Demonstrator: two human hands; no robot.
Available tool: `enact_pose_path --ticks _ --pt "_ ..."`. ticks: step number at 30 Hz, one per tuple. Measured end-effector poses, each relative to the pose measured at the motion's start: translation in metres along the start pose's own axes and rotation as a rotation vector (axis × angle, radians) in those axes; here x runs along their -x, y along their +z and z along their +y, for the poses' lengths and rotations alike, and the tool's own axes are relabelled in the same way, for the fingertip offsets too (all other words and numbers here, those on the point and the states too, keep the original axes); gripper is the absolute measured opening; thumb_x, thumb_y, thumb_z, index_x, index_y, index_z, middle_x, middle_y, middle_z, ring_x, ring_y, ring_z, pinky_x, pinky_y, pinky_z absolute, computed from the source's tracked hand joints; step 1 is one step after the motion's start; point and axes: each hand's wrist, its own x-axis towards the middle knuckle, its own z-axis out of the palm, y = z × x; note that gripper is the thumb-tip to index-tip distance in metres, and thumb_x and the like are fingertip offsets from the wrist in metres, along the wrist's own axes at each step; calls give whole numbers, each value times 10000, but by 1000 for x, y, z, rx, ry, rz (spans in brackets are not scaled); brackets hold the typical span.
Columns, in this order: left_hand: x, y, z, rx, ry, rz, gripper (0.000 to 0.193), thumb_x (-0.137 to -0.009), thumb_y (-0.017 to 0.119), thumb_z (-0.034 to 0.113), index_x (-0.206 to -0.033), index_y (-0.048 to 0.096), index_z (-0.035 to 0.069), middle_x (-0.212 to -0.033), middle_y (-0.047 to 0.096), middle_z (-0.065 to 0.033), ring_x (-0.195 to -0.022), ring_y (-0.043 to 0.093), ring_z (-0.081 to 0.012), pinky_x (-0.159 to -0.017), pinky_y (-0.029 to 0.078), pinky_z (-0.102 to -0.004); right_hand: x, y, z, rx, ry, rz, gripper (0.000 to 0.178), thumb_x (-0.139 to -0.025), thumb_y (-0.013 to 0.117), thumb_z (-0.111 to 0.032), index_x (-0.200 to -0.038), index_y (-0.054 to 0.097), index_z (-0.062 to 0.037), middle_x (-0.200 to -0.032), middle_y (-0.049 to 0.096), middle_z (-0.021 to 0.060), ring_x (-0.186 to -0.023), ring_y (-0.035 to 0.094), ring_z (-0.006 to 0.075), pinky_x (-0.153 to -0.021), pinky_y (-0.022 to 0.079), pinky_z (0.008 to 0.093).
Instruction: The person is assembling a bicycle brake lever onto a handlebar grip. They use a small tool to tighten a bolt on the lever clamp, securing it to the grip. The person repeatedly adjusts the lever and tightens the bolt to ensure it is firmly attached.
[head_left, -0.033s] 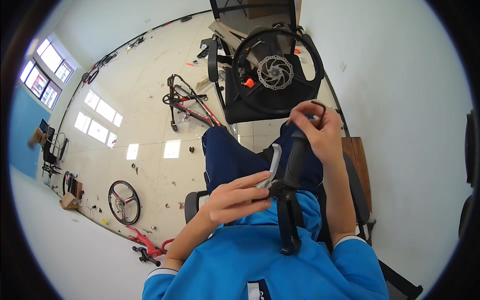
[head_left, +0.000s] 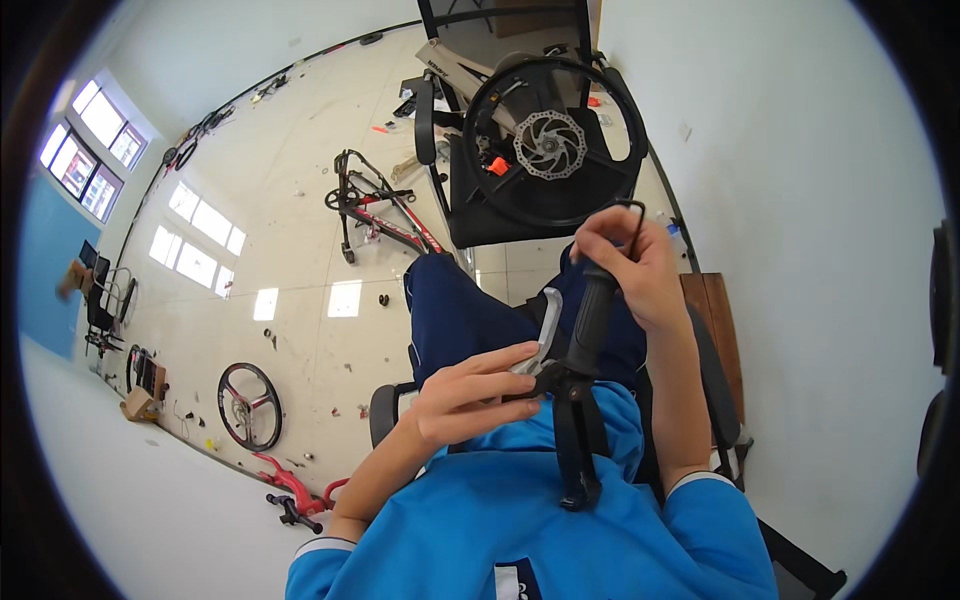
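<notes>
A bicycle handlebar part in black (head_left: 577, 450) stands over my lap, its lower end against my blue shirt. Its ribbed rubber grip (head_left: 594, 322) points away from me. Beside the grip is a silver brake lever (head_left: 550, 318). My left hand (head_left: 472, 396) is closed around the lever's clamp end, thumb hidden underneath. At the grip's far end, my right hand (head_left: 645, 268) pinches a black L-shaped hex key (head_left: 638, 222) whose bent end sticks up above the fingers. Whether the key touches the grip cannot be made out.
Ahead, a black chair (head_left: 470, 215) carries a black wheel (head_left: 482, 112) with a silver brake disc (head_left: 550, 145). A red and black bicycle frame (head_left: 395, 225) lies on the floor, with another wheel (head_left: 232, 372) and a red frame part (head_left: 290, 487) at left. A white wall (head_left: 800, 200) rises at right.
The hex key has turned in my right hand; its bent end now points to the left above the fingers. The right fingers have shifted slightly. My left hand and the handlebar part hold still.
</notes>
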Motion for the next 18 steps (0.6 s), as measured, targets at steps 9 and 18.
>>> enact_pose_path --ticks 9,18 --pt "1 27 10 762 -714 37 780 -783 764 241 -1422 394 -8 -1323 517 -223 -1257 537 -308 -1069 418 -415 14 -15 -5 -128 125 -87 133 -851 759 -105 -877 672 -7 -797 674 51 -728 647 92 -658 522 216" --pt "-16 41 10 999 -1227 113 797 -917 491 637 -1334 436 -41 -1180 554 -139 -1131 549 -208 -990 434 -340 20 -23 1 -46 147 -4 142 -837 757 -113 -862 681 4 -780 667 51 -713 630 85 -644 509 214"
